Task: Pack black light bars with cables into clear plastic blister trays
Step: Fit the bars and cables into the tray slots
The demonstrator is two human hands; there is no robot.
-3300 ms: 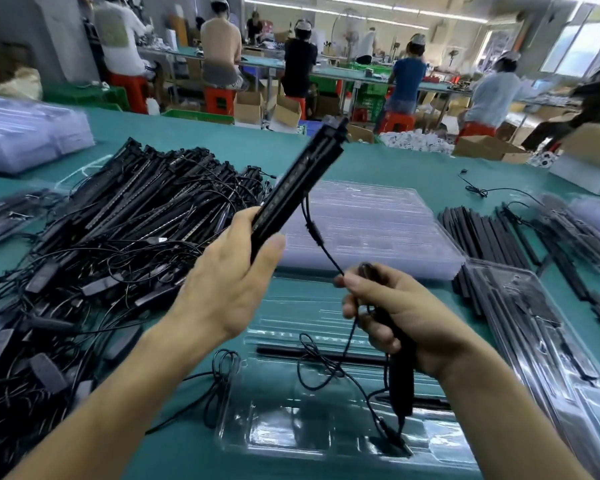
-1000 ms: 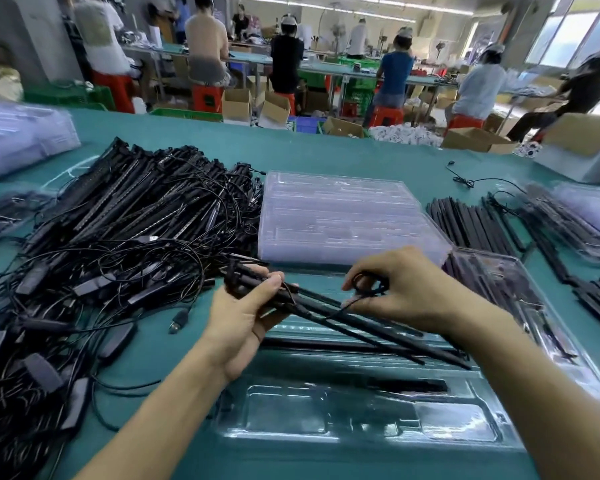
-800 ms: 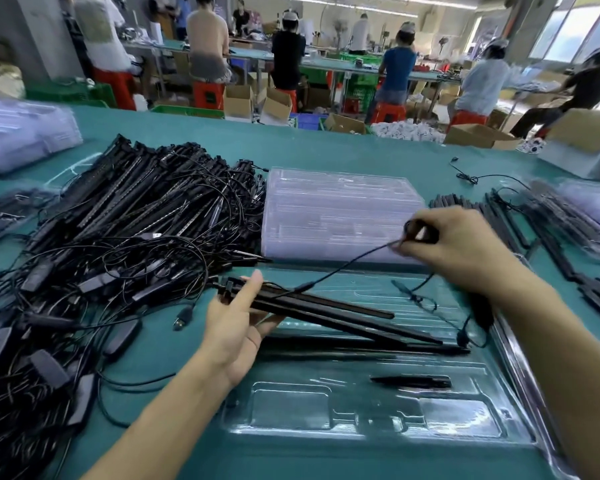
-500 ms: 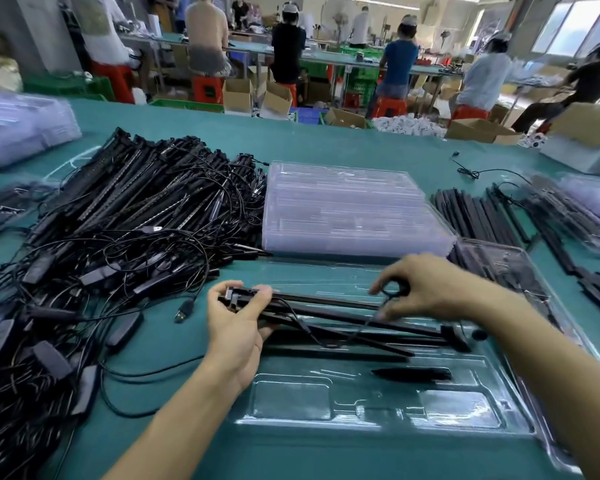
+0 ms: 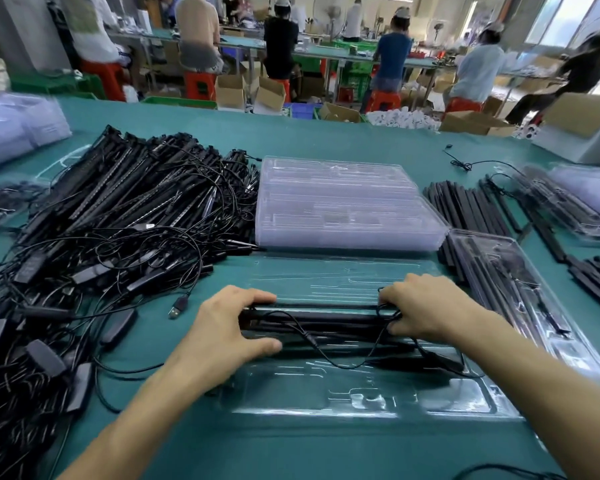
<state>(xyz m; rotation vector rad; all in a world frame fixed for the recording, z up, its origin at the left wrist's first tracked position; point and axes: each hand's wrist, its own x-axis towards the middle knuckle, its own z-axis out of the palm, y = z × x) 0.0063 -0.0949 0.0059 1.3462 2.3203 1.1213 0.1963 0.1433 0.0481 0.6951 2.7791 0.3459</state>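
An open clear blister tray (image 5: 361,400) lies in front of me on the teal table. Black light bars (image 5: 319,318) lie lengthwise across its middle slots, with a thin cable (image 5: 329,344) looping over them toward a black controller (image 5: 440,363) at the right. My left hand (image 5: 229,327) grips the left ends of the bars, fingers over the top and thumb on the near side. My right hand (image 5: 426,306) grips the right ends together with a bunch of the cable.
A big heap of loose light bars and tangled cables (image 5: 111,230) fills the left. A stack of empty clear trays (image 5: 343,202) stands just behind. More bars (image 5: 471,209) and a filled tray (image 5: 510,278) lie at the right. People sit at benches beyond.
Both hands have lowered the bars flat into the tray's slots. My right hand came down from pulling the cable and now holds the bars' right ends.
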